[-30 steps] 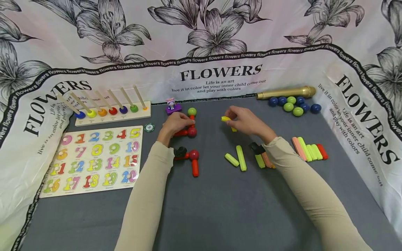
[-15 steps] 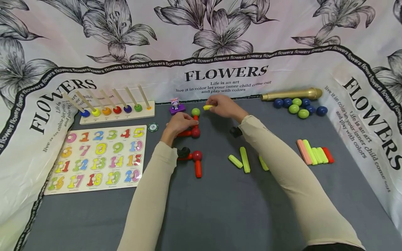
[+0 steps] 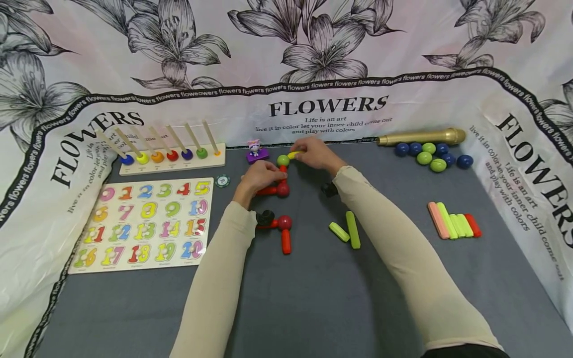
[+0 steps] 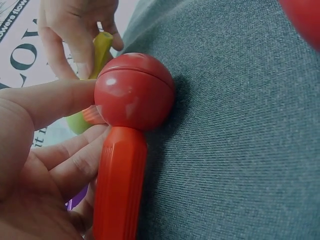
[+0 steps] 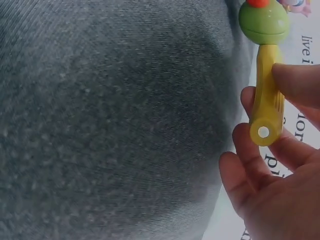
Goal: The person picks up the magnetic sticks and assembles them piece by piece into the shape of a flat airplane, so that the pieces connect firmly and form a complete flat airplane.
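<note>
Rn, yellow stick [image 5: 270,95] is up by green ball [image 5: 263,22], one end touching it in the R wrist view. R hand [image 3: 315,153] pinches the stick btwn thumb & fingers. L hand [image 3: 261,176] grips joined red piece [image 3: 283,189] nr its red ball; green ball sits on that piece's far end. Hands apart but close. 2nd red piece [image 3: 284,222] lies just nearer the person, 2 loose yellow-green sticks [image 3: 352,229] to its R.

Containers: number board [image 3: 130,242] on L holds pcs 0–20 in rows; peg rack [image 3: 179,165] behind it has 7 pegs w/ coloured beads low on them. Poker chip [image 3: 222,180] nr board, purple-based figurine [image 3: 257,153] beyond L hand. Far R: gold mic [image 3: 423,137], blue & green balls [image 3: 437,165] beside it, stick row [image 3: 454,221] nearer. All on grey cloth [image 3: 313,298].
</note>
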